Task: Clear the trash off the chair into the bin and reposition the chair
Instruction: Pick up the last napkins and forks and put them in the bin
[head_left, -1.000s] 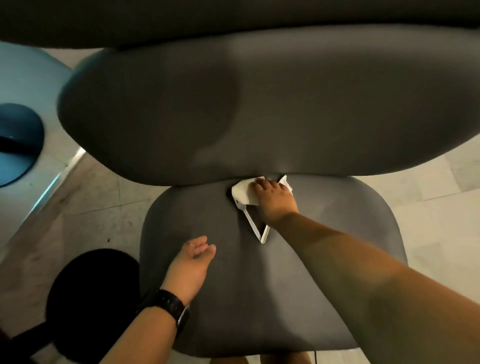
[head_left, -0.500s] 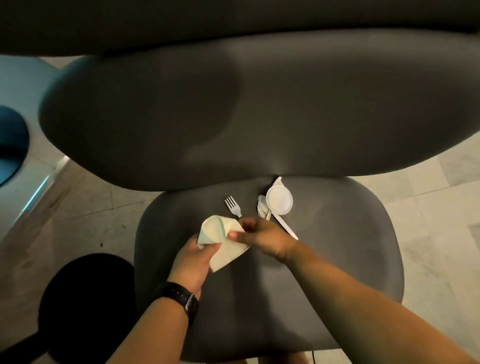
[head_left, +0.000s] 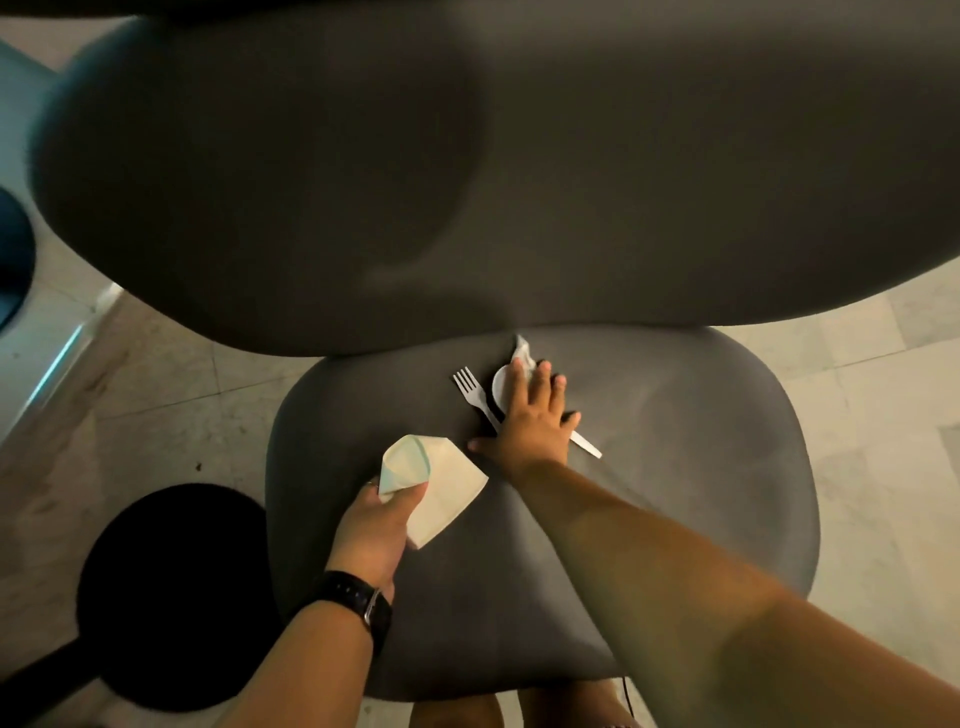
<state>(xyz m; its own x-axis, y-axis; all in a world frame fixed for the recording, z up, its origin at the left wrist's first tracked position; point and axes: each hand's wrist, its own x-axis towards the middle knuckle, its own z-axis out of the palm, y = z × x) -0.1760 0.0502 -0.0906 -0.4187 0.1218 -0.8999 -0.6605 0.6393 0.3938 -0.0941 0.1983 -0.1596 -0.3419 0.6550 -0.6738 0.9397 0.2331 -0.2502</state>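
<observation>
Left hand (head_left: 371, 525) pinching folded napkin (head_left: 441, 488), right hand (head_left: 530, 415) flat — fingers spread — half-hiding white lid (head_left: 500, 391), fork (head_left: 475, 397)

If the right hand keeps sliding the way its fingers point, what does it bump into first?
Probably the crumpled white paper scrap just past the fingertips of the right hand, then the grey chair backrest. The hand already covers the small round white lid.

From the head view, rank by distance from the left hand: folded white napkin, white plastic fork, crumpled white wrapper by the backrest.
1. Folded white napkin, held in the left hand.
2. White plastic fork, mid-seat, beside the right hand.
3. Crumpled white wrapper, at the backrest.
</observation>
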